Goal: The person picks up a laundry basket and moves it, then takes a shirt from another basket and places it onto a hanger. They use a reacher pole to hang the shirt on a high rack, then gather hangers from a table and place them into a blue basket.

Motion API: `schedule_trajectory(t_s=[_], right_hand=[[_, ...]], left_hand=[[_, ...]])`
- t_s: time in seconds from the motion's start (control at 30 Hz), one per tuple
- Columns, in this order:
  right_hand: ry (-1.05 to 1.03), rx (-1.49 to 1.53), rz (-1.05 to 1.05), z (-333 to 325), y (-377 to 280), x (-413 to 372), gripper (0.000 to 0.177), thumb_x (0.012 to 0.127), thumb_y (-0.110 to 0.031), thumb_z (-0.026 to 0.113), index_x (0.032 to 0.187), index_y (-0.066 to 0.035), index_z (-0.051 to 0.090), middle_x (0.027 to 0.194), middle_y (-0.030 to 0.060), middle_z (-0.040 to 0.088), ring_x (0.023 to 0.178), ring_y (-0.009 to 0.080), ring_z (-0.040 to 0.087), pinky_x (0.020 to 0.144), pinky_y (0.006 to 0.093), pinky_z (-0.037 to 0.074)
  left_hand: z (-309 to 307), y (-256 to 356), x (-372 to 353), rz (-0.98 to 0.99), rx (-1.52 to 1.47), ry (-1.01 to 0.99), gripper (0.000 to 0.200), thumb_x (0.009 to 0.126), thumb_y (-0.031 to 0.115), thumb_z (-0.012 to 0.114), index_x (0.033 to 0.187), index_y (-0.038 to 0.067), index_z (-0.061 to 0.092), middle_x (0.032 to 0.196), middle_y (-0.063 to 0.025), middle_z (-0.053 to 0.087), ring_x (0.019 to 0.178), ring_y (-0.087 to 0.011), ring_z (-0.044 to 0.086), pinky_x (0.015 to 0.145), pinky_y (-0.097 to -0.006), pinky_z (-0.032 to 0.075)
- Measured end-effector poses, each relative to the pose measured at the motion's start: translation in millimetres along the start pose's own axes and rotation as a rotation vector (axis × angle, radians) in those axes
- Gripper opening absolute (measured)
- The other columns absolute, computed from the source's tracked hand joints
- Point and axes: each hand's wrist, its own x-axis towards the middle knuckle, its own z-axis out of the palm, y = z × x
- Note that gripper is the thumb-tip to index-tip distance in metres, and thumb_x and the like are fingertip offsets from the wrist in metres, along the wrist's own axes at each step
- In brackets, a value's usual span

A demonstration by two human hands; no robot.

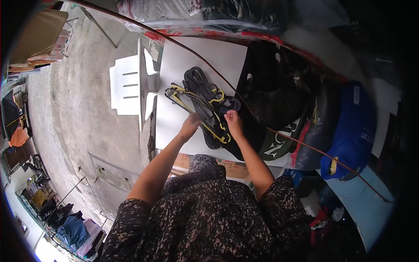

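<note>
A heap of black and yellow hangers lies on a white tabletop. My left hand is at the left edge of the heap, its fingers bent and blurred against a hanger; what they hold, if anything, cannot be made out. On the right side, my right hand is closed in a pinch next to the curved dark ends of the hangers. Whatever is between its fingertips is too small to name. Black cloth lies just right of my right hand.
A white plastic chair stands left of the table. A thin brown rod crosses diagonally above the tabletop. Dark green fabric with white letters and a blue bag are at the right. Plastic-wrapped goods lie beyond the table.
</note>
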Motion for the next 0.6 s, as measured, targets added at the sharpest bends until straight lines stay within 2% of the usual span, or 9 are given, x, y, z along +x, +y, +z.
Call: schedule_trajectory(t_s=[0.1,0.13,0.27,0.3,0.37,0.4,0.47,0.53,0.6], right_hand=[[0.084,0.007,0.139,31,26,-19,0.032,0.076,-0.022,0.062,0.097,-0.001,0.049,0.081,0.0117,0.059,0.073,0.0220,0.058,0.068,0.0318,0.046],[0.073,0.011,0.179,36,30,-19,0.035,0.076,-0.022,0.063,0.099,-0.001,0.049,0.084,0.0126,0.059,0.076,0.0226,0.058,0.068,0.0320,0.046],[0.003,0.294,0.379,53,31,-18,0.041,0.076,-0.019,0.060,0.109,-0.001,0.042,0.097,0.0150,0.055,0.089,0.0222,0.054,0.077,0.0310,0.042],[0.001,0.383,0.445,58,31,-20,0.045,0.077,-0.017,0.058,0.113,-0.001,0.038,0.104,0.0161,0.052,0.095,0.0226,0.051,0.083,0.0304,0.039],[0.131,0.366,0.511,72,35,-23,0.043,0.077,-0.013,0.056,0.113,-0.001,0.037,0.101,0.0142,0.051,0.094,0.0226,0.049,0.083,0.0308,0.039],[0.183,0.425,0.511,79,34,-24,0.041,0.076,-0.012,0.056,0.111,-0.002,0.038,0.098,0.0124,0.051,0.091,0.0214,0.050,0.082,0.0306,0.039],[0.291,0.545,0.510,90,32,-25,0.037,0.075,-0.010,0.055,0.109,-0.004,0.040,0.092,0.0089,0.052,0.086,0.0189,0.051,0.079,0.0302,0.040],[0.166,0.791,0.612,86,36,-21,0.031,0.075,-0.010,0.054,0.103,-0.006,0.044,0.088,0.0058,0.053,0.083,0.0156,0.051,0.077,0.0296,0.040],[0.011,0.909,0.641,80,33,-15,0.020,0.073,-0.013,0.055,0.093,-0.010,0.050,0.080,0.0007,0.054,0.076,0.0097,0.050,0.070,0.0269,0.038]], left_hand=[[19,2,20,-0.022,-0.284,0.022,0.036,0.075,0.017,0.053,0.107,0.002,0.045,0.088,-0.0073,0.052,0.081,-0.0159,0.051,0.066,-0.0266,0.041],[20,6,25,0.006,-0.220,-0.023,0.031,0.075,0.019,0.053,0.100,0.002,0.050,0.082,-0.0067,0.052,0.073,-0.0158,0.051,0.060,-0.0256,0.040],[32,-11,57,-0.064,-0.369,-0.012,0.022,0.074,0.016,0.051,0.087,-0.002,0.052,0.071,-0.0063,0.051,0.063,-0.0165,0.050,0.057,-0.0261,0.039],[36,-9,56,-0.051,-0.397,0.014,0.023,0.074,0.016,0.051,0.088,-0.003,0.052,0.074,-0.0073,0.051,0.065,-0.0169,0.050,0.058,-0.0268,0.039],[40,-6,54,-0.027,-0.453,0.073,0.024,0.074,0.016,0.052,0.088,-0.004,0.052,0.079,-0.0091,0.052,0.069,-0.0176,0.050,0.059,-0.0280,0.040],[38,-30,67,-0.042,-0.355,0.098,0.029,0.074,0.016,0.054,0.093,-0.005,0.050,0.092,-0.0120,0.050,0.077,-0.0185,0.050,0.063,-0.0286,0.042],[30,-62,83,0.005,-0.199,-0.016,0.031,0.074,0.016,0.054,0.096,-0.005,0.047,0.099,-0.0136,0.048,0.082,-0.0192,0.051,0.066,-0.0289,0.043],[34,-31,67,-0.244,-0.333,-0.051,0.034,0.074,0.015,0.055,0.101,-0.004,0.045,0.102,-0.0146,0.050,0.090,-0.0226,0.051,0.076,-0.0324,0.044],[39,16,40,-0.330,-0.285,-0.132,0.033,0.075,0.015,0.055,0.102,-0.001,0.045,0.102,-0.0150,0.050,0.095,-0.0242,0.049,0.080,-0.0351,0.041]])
